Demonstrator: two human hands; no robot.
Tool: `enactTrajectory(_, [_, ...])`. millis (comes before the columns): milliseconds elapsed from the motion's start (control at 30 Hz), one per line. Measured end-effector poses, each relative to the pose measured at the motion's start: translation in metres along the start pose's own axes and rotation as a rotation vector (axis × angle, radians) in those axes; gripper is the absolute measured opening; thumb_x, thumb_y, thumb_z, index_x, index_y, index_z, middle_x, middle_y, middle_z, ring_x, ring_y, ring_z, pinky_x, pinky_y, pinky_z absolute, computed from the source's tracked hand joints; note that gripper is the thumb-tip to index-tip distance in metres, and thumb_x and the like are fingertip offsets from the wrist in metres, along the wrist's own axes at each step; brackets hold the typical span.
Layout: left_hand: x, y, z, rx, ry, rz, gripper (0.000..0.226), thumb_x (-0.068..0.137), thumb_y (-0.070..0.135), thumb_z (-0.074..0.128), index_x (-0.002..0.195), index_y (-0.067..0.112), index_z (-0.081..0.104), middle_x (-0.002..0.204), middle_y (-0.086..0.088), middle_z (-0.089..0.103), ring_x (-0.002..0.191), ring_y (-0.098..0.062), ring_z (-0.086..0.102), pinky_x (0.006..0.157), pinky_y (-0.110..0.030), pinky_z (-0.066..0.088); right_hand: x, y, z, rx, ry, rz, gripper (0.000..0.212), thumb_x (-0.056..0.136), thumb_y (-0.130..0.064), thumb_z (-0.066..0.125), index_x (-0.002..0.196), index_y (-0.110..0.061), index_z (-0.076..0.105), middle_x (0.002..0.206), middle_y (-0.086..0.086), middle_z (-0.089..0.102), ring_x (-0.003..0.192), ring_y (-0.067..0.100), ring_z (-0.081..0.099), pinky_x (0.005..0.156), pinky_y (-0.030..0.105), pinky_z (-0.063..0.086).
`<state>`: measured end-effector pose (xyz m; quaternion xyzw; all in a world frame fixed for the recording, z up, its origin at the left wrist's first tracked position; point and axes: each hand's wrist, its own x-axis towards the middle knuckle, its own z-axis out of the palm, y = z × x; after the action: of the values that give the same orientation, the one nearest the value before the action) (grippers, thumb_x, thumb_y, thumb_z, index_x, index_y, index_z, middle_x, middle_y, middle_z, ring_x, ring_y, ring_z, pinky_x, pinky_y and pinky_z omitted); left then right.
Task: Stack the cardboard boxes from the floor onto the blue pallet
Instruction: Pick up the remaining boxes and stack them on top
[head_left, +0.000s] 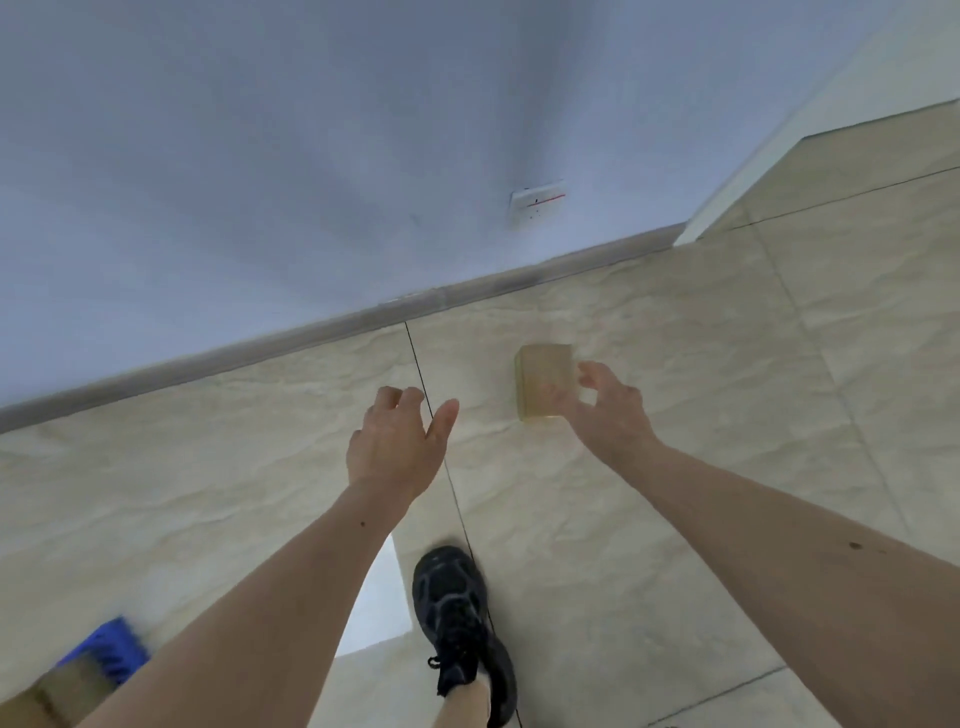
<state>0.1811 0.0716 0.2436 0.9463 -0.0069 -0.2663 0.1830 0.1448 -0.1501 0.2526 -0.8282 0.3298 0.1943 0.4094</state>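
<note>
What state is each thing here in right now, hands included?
Cardboard box: on the floor near the wall, not lifted.
Right hand: open, fingers by the box's right side; contact unclear.
Left hand: open, holds nothing, apart from the box.
Blue pallet: at lower left, a second box in front; blurred.

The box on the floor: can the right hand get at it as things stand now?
Probably yes. The right hand is open beside the box, its fingers overlapping the box's right edge, and nothing lies between them. The blur hides whether they already touch. The left hand is off to the side.
</note>
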Motion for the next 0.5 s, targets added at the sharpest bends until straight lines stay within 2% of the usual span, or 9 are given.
enactTrajectory(300, [0.095, 0.057, 0.08, 0.035, -0.086, 0.021, 0.06, 0.099, 0.06, 0.035, 0.137, 0.016, 0.051, 0.138, -0.003, 0.047, 0.122, -0.026, 0.053, 0.094, -0.043, 0.045, 0.116, 0.049, 0.005, -0.108, -0.016, 0.06, 0.079, 0.091, -0.062, 0.057, 0.154, -0.019, 0.035, 0.153, 0.004, 0.043, 0.143, 0.03, 0.027, 0.114, 0.048, 0.032])
enactTrajectory(500, [0.145, 0.075, 0.155, -0.028, -0.043, -0.046, 0.064, 0.1, 0.059, 0.03, 0.144, 0.015, 0.042, 0.141, -0.006, 0.045, 0.125, -0.028, 0.05, 0.092, -0.044, 0.044, 0.187, 0.096, 0.026, -0.169, -0.057, -0.008, 0.09, 0.088, -0.069, 0.055, 0.157, -0.019, 0.025, 0.16, 0.006, 0.03, 0.145, 0.032, 0.026, 0.114, 0.05, 0.03])
